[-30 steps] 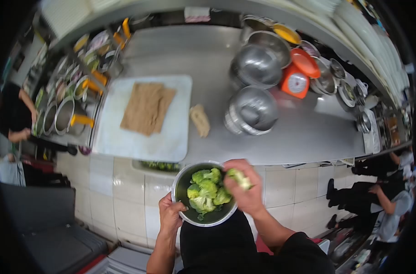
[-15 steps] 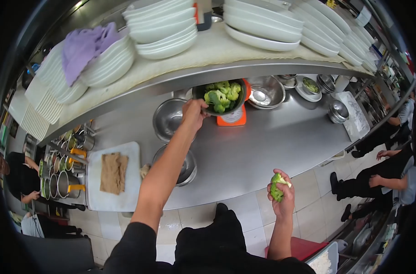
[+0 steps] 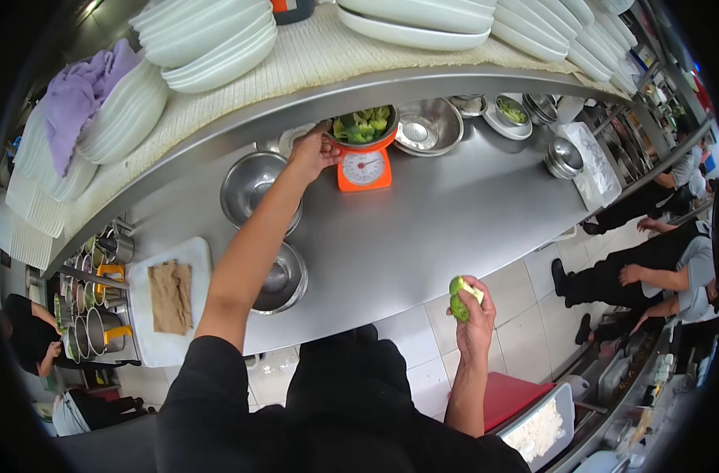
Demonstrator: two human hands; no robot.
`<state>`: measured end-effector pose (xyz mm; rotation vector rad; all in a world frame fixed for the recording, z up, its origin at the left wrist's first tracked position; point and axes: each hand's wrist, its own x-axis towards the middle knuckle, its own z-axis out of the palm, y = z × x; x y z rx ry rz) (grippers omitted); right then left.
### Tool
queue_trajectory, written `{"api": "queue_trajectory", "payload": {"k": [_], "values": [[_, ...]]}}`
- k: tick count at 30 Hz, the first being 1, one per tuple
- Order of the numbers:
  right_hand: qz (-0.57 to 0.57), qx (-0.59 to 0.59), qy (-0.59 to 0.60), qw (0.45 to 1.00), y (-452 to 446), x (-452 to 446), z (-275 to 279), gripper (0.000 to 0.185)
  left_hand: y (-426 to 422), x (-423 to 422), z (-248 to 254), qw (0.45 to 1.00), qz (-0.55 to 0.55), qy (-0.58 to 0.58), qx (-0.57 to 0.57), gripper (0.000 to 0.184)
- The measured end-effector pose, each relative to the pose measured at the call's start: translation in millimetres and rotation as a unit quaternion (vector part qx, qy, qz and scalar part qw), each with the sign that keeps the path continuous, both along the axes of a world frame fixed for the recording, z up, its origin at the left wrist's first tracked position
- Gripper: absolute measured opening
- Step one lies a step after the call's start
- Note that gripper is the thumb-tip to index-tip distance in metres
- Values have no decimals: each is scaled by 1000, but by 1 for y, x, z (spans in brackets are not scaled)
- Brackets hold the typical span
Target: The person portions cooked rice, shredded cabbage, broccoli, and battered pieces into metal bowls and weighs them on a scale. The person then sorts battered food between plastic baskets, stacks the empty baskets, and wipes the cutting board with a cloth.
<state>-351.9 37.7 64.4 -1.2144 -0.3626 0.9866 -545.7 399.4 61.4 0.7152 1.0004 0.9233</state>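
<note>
My left hand [image 3: 315,151] has its fingers at the left rim of a dark round bowl [image 3: 391,124] under the shelf. Broccoli florets [image 3: 362,124] fill the bowl, which rests on top of an orange dial scale [image 3: 364,168]. The needle on the white dial face is visible, but the reading is too small to tell. In my right hand [image 3: 476,319], closed and held out past the front edge of the counter, is a single broccoli floret [image 3: 460,299] with a pale cut stem.
Steel bowls [image 3: 253,185] stand left of the scale, others [image 3: 430,126] to its right. A white board [image 3: 199,264] carries a brown cloth [image 3: 170,296]. Stacked white dishes [image 3: 209,47] line the overhead shelf [image 3: 312,87]. A tub [image 3: 560,430] sits low right. Co-workers [image 3: 659,268] stand at both sides.
The bowl of broccoli has come down level onto the scale, baring the dial. My left hand has shifted to its left rim. My right hand still holds the floret; the whole view has shifted.
</note>
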Motion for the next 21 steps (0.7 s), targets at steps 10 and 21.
{"api": "queue_trajectory", "payload": {"k": [10,21], "values": [[61,-8,1,998,44,-61,8,27,-109,-36,43,941,-231,181,171,34],[131,19,-511,849,146,-90,40,38,-142,-20,58,819,-279,280,416,28]]}}
